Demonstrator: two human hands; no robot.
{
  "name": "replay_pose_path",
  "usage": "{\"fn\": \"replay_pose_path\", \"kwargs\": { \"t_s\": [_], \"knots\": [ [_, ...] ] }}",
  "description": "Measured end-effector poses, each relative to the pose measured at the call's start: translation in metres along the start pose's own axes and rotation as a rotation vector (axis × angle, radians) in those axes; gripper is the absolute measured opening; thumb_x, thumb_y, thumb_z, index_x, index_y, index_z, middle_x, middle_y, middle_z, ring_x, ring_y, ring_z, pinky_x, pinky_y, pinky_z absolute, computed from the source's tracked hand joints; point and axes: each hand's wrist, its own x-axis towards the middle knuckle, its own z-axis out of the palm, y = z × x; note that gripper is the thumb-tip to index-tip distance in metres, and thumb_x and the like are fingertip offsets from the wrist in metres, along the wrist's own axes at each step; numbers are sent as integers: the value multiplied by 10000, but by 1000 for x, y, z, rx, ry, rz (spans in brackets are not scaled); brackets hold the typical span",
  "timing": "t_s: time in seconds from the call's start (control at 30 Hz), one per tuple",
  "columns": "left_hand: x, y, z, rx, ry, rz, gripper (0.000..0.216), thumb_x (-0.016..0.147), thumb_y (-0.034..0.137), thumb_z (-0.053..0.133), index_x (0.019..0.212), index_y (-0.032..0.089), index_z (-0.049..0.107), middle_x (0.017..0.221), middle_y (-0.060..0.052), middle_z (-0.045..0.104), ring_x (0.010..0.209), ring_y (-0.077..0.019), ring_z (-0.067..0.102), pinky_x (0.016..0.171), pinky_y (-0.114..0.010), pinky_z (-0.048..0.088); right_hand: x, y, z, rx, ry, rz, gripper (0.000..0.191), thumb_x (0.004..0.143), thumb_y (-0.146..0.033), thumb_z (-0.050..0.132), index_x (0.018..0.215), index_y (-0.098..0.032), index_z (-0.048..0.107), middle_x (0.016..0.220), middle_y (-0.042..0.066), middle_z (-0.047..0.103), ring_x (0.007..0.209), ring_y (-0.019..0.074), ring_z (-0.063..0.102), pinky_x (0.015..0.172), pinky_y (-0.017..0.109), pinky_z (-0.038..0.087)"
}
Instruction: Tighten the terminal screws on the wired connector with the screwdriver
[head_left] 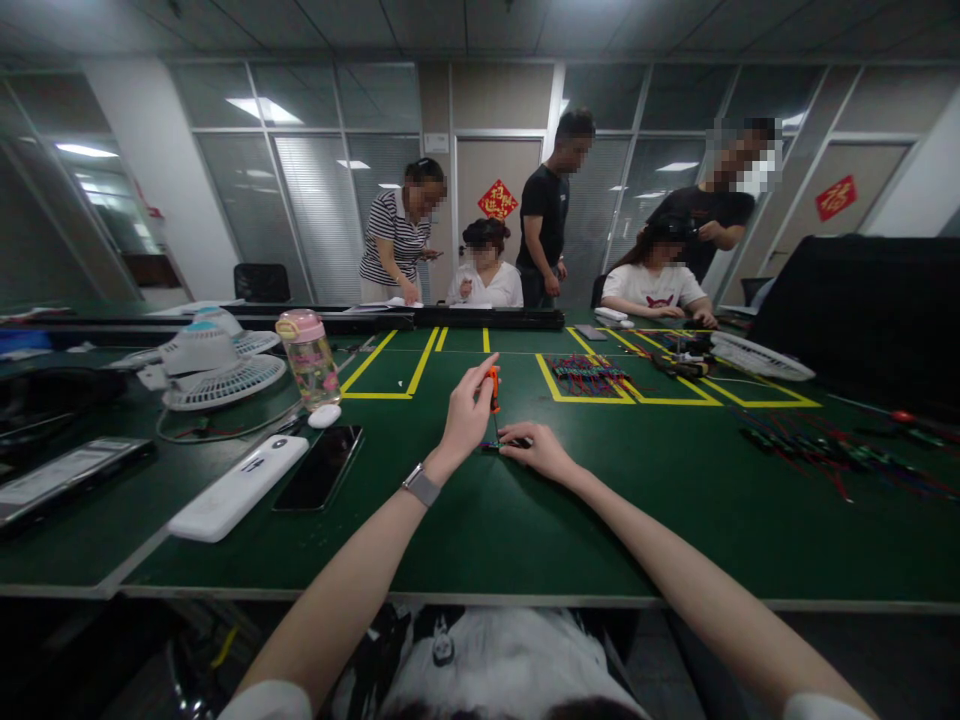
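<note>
My left hand, with a watch band at the wrist, is closed on the orange and black handle of a screwdriver. The screwdriver stands nearly upright, its thin shaft pointing down at a small circuit board on the green table. Pinched at the board's right side are the fingers of my right hand, which rests low on the tabletop. Part of the board is hidden by the fingers, and whether the tip sits in a screw is too small to tell.
Boards with coloured wires lie inside yellow tape marks; more wired boards lie at right. Left are a black phone, a white power bank, a pink-lidded bottle and a white fan. Several people are across the table.
</note>
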Motion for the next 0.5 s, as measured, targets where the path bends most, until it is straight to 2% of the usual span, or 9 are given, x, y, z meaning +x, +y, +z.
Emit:
{"fn": "replay_pose_path", "kwargs": {
  "t_s": [0.07, 0.17, 0.27, 0.37, 0.5],
  "knots": [
    [0, 1, 0, -8, -28, 5, 348, 933, 259, 432, 1268, 248, 524, 1023, -48, 586, 856, -119, 597, 744, -233, 496, 0, 0, 0, 0, -2, -4, 153, 733, -273, 682, 852, -208, 752, 1020, 84, 724, 999, 236, 654, 908, 380, 487],
    [-1, 5, -1, 107, 1, 46, 277, 877, 290, 545, 1139, 236, 615, 975, -42, 559, 854, -132, 578, 727, -232, 496, 0, 0, 0, 2, -7, -1, 155, 735, -277, 680, 850, -204, 753, 1021, 87, 723, 994, 236, 655, 904, 379, 489],
    [-1, 7, -2, 175, 34, 70, 286, 899, 284, 506, 1162, 239, 609, 1008, -52, 554, 895, -139, 573, 790, -253, 488, 0, 0, -1, 5, -16, 4, 160, 738, -278, 676, 857, -204, 755, 1024, 88, 722, 1001, 236, 652, 908, 377, 487],
    [0, 5, -2, 81, 13, 47, 348, 942, 240, 402, 1264, 237, 534, 1083, -64, 582, 945, -139, 594, 833, -265, 484, 0, 0, -2, 0, -24, -1, 178, 743, -289, 673, 881, -212, 754, 1036, 83, 719, 1014, 239, 646, 916, 382, 482],
    [1, 2, -3, 40, 40, 28, 302, 900, 270, 500, 1181, 221, 597, 994, -51, 604, 867, -136, 607, 755, -243, 505, 0, 1, -2, 0, -35, -5, 186, 745, -296, 672, 891, -214, 754, 1041, 83, 718, 1024, 239, 641, 924, 384, 477]
  ]
}}
